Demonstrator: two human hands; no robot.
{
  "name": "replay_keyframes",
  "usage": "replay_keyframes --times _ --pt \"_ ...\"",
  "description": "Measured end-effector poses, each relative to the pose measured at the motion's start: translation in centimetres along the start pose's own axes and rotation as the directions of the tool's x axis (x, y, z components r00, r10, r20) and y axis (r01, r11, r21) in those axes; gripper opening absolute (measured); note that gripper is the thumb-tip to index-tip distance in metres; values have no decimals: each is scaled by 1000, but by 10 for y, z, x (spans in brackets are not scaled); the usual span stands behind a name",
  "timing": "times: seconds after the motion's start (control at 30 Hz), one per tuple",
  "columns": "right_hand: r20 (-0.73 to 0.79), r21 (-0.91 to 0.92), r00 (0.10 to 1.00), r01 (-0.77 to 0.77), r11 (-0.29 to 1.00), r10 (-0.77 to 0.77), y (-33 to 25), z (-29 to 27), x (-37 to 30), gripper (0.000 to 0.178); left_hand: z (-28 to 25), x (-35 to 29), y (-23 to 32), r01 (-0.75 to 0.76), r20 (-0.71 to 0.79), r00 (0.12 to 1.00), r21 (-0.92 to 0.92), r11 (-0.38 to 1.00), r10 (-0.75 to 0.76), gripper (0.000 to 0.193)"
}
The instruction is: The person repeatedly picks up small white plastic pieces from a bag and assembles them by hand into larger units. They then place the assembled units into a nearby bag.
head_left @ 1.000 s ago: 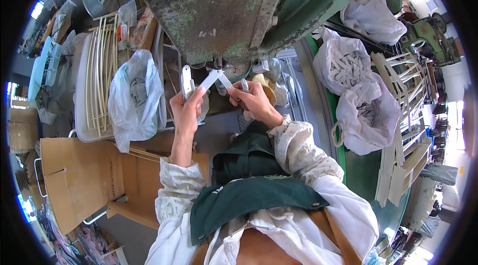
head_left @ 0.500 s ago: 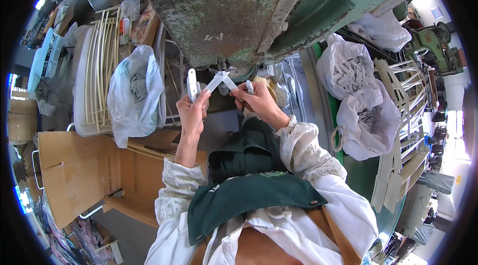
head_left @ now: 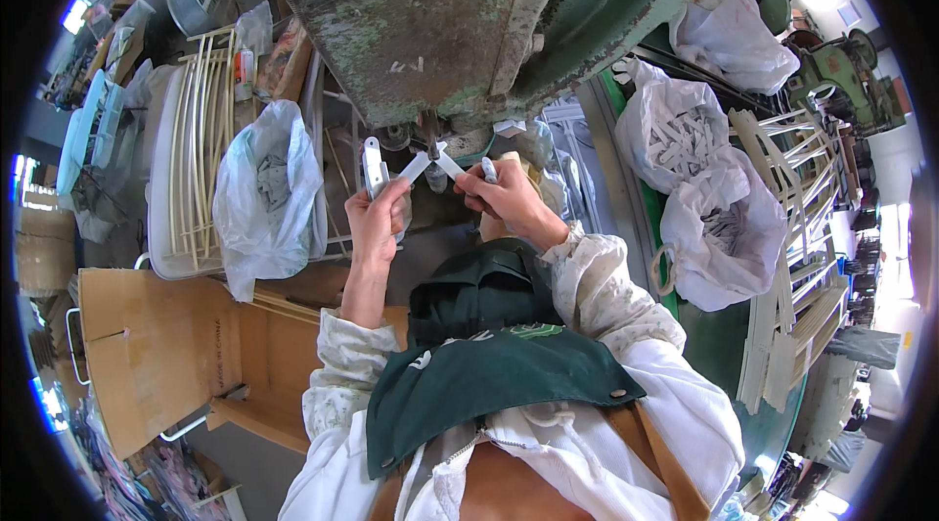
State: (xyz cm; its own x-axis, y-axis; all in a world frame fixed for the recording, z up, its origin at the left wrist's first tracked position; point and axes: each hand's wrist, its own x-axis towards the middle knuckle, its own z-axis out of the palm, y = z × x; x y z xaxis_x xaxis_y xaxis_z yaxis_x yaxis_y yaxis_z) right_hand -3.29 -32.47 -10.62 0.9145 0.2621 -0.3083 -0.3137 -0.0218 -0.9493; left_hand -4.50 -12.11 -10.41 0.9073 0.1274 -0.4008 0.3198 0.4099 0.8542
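Holding two strips (head_left: 414, 167) at the press (head_left: 421, 32)

A worker's left hand (head_left: 372, 220) keeps its grip clamped on one pale strip and an upright holed bar (head_left: 373, 164); the right hand (head_left: 514, 200) has its grip closed on the other strip, a rounded piece (head_left: 488, 169) jutting above the fingers. Both strips slant inward near the press's tool; whether their tips touch cannot be told. At left, a bag (head_left: 299, 218) of grey pieces stands above an open carton (head_left: 147, 355); at right, two white bags (head_left: 719, 267) line a green desk (head_left: 706, 335).
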Motion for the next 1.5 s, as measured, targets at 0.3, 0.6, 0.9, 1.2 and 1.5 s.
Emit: replay_keyframes --times 0.3,0.6,0.9,1.2,1.5 --pt "-485 147 873 138 980 -50 -20 -65 -38 17 -20 -19 0 -50 80 996 9 999 49 15" --pt "-471 254 867 311 916 -164 26 -195 -10 40 0 -23 -30 -47 -33 999 -285 957 39 12" --pt "-17 153 981 195 969 -194 -39 17 8 34 50 -13 -21 41 92 996 -311 950 -13 19" --pt "19 266 999 -46 963 43 -17 14 34 24 56 8 -19 -52 39 997 -191 980 60 11" --pt "15 -652 867 386 652 -498 38 -60 95 27 52 10 -27 53 -3 998 -232 971 -56 12"
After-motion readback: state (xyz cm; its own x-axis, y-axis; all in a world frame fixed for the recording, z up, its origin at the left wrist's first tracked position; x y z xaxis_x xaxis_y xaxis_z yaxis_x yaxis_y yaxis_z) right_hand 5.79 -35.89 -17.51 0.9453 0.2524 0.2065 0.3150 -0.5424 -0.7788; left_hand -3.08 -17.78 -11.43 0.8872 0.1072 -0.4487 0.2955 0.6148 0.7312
